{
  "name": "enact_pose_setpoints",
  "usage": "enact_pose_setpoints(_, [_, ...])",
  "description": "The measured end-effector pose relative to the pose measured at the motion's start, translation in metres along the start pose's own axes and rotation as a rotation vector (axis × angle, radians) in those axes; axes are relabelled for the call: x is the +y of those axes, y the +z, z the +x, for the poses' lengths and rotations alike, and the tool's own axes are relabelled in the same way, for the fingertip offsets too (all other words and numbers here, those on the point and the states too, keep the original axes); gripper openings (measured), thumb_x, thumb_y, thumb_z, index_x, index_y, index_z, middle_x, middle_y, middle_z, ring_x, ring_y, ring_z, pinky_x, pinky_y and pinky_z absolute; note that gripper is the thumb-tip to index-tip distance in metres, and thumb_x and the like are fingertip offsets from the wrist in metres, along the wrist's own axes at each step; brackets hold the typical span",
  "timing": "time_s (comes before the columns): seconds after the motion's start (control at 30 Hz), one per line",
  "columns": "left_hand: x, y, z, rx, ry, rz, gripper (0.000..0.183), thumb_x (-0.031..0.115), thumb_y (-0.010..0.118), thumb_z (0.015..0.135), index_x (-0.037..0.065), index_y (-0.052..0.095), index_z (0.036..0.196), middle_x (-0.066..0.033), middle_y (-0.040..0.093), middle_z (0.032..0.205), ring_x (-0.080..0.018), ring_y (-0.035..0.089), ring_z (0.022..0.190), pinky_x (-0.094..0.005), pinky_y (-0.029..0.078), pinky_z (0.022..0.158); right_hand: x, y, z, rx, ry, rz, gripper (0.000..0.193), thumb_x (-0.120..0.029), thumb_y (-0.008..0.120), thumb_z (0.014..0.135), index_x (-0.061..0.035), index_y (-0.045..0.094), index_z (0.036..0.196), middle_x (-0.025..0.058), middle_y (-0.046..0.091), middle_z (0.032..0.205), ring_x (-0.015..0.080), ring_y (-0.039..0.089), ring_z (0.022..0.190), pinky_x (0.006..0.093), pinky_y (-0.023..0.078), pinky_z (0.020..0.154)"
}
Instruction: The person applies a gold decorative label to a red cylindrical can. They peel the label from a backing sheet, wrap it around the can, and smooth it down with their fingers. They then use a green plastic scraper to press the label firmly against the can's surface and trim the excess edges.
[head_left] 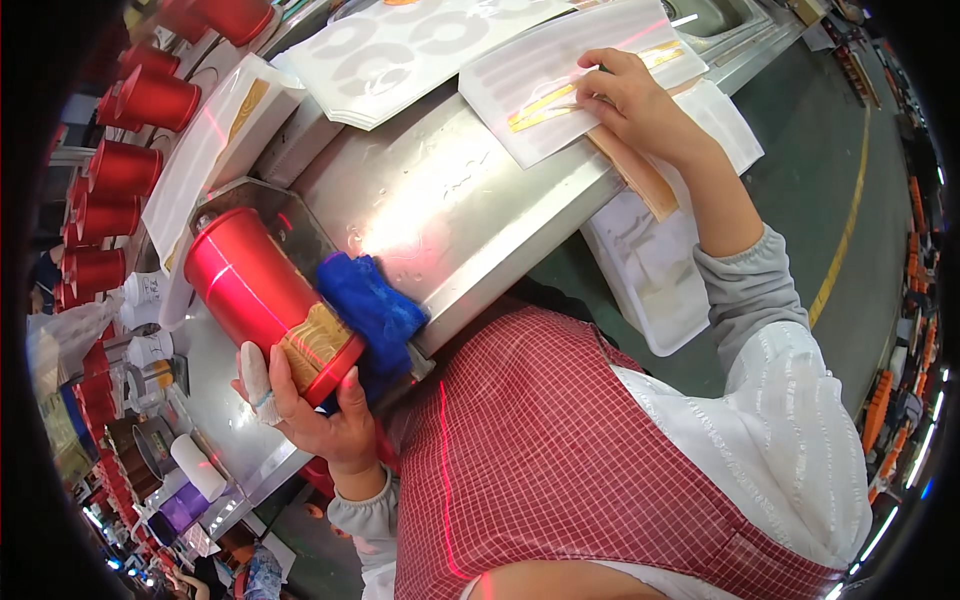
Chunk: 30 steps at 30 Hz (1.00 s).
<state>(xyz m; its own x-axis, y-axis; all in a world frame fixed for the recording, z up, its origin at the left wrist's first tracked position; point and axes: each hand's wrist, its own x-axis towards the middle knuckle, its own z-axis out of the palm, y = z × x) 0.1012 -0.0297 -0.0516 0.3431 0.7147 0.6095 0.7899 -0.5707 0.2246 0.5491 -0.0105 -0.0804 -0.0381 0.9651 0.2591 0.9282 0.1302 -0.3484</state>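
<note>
My left hand (310, 415) is wrapped round the near end of a red metallic cylinder (245, 275), which lies tilted on the steel bench; one finger wears a pale wrap. A gold patterned decal (318, 338) sits on the cylinder close to my fingers. A crumpled blue cloth (368, 305) lies beside it, by the bench edge. Far to the right, my right hand (630, 105) is bent over a white backing sheet (530, 85) bearing long gold strips (545, 110). Its fingertips are pinched at the strips; what they hold, if anything, cannot be made out.
White sheets with pale ring shapes (400, 50) lie along the back. A metal bracket (270, 205) stands by the cylinder. Several red cylinders (155, 98) line the left. A wooden strip (640, 175) juts past the bench edge (530, 235) above a white tray (650, 280).
</note>
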Motion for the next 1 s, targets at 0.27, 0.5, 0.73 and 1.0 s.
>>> enact_pose_setpoints(0.27, [0.003,0.002,-0.011,0.052,-0.149,-0.211,0.081,0.047,0.067,0.09,-0.007,0.038,0.143,-0.0242,0.041,0.147,-0.0356,0.044,0.133,-0.0432,0.034,0.112,-0.005,-0.005,0.004,-0.018,-0.063,0.061,0.013,-0.004,0.068,0.082,-0.0044,0.062,0.093,0.0127,0.054,0.125,0.0346,0.045,0.123,0.0406,0.04,0.103])
enact_pose_setpoints(0.5, [-0.008,0.0,-0.023,0.028,-0.414,-0.541,0.097,0.052,0.071,0.085,-0.01,0.029,0.146,-0.0257,0.041,0.146,-0.0341,0.045,0.133,-0.0411,0.035,0.11,-0.07,-0.029,0.008,-0.039,-0.186,0.26,0.009,0.003,0.061,0.084,-0.0014,0.054,0.088,0.0164,0.05,0.129,0.0324,0.046,0.123,0.0392,0.037,0.104])
enact_pose_setpoints(0.73, [-0.008,0.0,-0.028,0.028,-0.378,-0.512,0.092,0.053,0.067,0.086,-0.01,0.032,0.144,-0.029,0.043,0.143,-0.0413,0.041,0.136,-0.0499,0.023,0.116,-0.172,-0.031,0.029,-0.177,-0.455,0.53,0.017,0.005,0.066,0.076,-0.0048,0.054,0.083,0.0148,0.049,0.126,0.0336,0.046,0.118,0.0397,0.038,0.1])
enact_pose_setpoints(1.0, [-0.006,-0.019,-0.016,-0.03,-0.379,-0.985,0.07,0.039,0.06,0.095,-0.003,0.036,0.145,-0.028,0.025,0.155,-0.0359,0.025,0.145,-0.0442,0.02,0.117,-0.239,-0.001,0.041,-0.248,-0.648,0.698,0.014,-0.006,0.069,0.083,-0.0048,0.057,0.089,0.0167,0.051,0.121,0.0372,0.047,0.115,0.0435,0.04,0.099])
